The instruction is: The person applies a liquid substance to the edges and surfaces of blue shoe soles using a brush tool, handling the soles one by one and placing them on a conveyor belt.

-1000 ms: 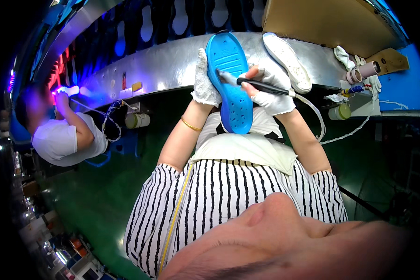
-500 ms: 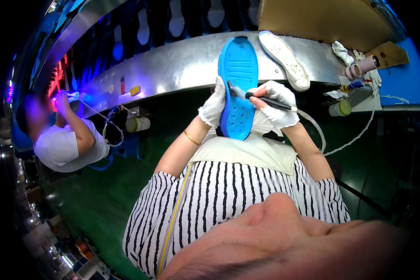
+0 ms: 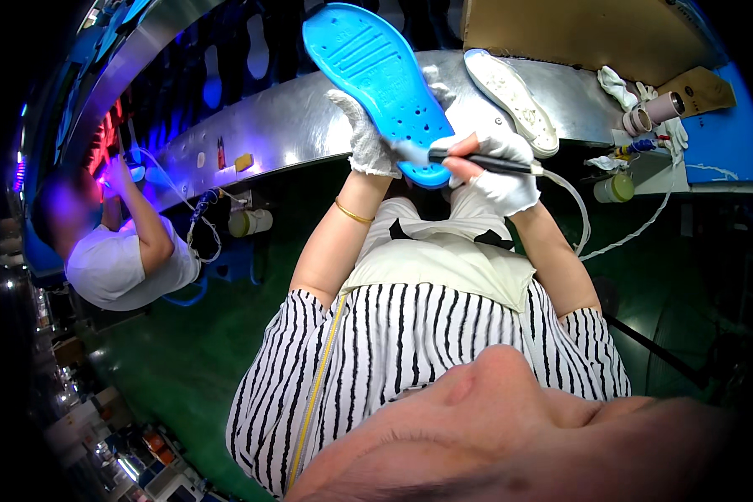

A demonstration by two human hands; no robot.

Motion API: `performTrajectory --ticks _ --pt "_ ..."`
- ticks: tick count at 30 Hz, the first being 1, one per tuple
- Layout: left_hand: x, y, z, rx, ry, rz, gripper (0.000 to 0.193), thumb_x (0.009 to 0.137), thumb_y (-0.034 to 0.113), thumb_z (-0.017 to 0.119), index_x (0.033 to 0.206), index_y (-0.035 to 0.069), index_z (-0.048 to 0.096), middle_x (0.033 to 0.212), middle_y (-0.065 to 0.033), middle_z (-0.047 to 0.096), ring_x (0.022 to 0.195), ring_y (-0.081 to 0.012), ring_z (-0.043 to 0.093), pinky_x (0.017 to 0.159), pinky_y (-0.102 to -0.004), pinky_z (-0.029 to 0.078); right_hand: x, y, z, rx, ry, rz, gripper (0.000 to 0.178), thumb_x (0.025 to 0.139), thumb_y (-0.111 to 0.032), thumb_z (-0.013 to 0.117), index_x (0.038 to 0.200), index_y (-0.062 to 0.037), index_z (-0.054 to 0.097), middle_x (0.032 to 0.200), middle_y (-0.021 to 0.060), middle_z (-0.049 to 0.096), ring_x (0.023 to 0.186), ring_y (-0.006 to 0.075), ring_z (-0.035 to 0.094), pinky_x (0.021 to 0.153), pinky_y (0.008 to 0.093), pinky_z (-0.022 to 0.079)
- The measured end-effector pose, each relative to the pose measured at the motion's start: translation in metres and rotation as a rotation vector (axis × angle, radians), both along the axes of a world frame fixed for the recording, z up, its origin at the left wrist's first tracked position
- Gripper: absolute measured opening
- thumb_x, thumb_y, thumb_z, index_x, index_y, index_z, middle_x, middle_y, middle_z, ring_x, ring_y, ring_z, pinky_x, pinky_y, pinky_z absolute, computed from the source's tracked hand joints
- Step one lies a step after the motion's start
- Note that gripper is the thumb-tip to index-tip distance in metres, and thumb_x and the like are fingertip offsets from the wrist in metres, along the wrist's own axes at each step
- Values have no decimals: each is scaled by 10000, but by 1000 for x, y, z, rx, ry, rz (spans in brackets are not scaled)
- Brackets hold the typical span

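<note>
A blue shoe sole (image 3: pixel 385 79) is tilted in front of me, its upper end to the far left and its lower end near my right hand. My left hand (image 3: pixel 365 138), in a white glove, grips it from beneath, thumb along the left edge and fingertips showing at the right edge. Between the bare fingertips of my right hand (image 3: pixel 504 174), also white-gloved, is a brush with a black handle (image 3: pixel 494 163). The brush's bristles (image 3: pixel 412 153) are blurred over the sole's lower end; I cannot tell whether they touch it. A pale hose (image 3: pixel 573 201) runs from the handle.
A white sole (image 3: pixel 510 100) lies on the metal bench (image 3: pixel 293 121). Behind it stands a cardboard box (image 3: pixel 586 33). Cups (image 3: pixel 663 109) and gloves are at right, a jar (image 3: pixel 615 188) below them. A yellow sponge (image 3: pixel 243 162) and a co-worker (image 3: pixel 125 259) are at left.
The blue sole has swung from nearly upright to leaning far left and moved up and away. My left hand turned with it. The brush is now over the sole's lower end.
</note>
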State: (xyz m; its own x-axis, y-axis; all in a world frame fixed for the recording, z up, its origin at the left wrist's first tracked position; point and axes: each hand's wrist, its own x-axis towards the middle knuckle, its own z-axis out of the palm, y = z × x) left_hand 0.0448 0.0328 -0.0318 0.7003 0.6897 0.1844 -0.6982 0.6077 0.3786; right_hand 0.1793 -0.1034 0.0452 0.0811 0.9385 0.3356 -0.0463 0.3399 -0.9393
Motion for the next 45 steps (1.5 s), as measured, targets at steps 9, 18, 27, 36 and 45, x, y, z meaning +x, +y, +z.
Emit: performTrajectory --ticks 9,18,27,36,45 --pt "3 19 41 216 -257 -109 1104 638 817 489 1414 58 285 1384 -202 394 1215 -370 463 1055 -500 359 9 4 8 -298 358 135 87 797 -6 671 844 -10 598 856 100 657 705 121 624 651 253 528" --pt "-6 30 54 651 406 -7 1183 550 860 480 1359 4 361 1299 -205 486 1151 -338 533 911 -437 505 30 22 -10 -493 -116 96 140 725 63 695 816 -21 630 899 74 650 812 129 609 763 259 509" --pt "7 39 77 556 641 -108 812 731 646 628 1226 13 507 1068 -122 618 895 -174 635 777 -298 551 41 33 -10 -80 -250 121 112 713 19 655 809 -34 632 930 104 660 846 164 614 770 282 493" --pt "25 59 75 507 1063 -125 734 810 633 560 1224 28 545 1044 -117 629 886 -163 623 764 -283 529 45 41 3 -247 -37 205 116 679 31 656 778 -20 624 849 90 642 812 170 602 752 290 490" --pt "31 53 96 572 1206 -134 758 813 634 555 1279 38 505 1094 -147 617 887 -193 628 767 -304 533 59 51 3 -90 -270 110 116 688 52 631 773 -25 609 894 81 622 832 166 591 748 277 479"
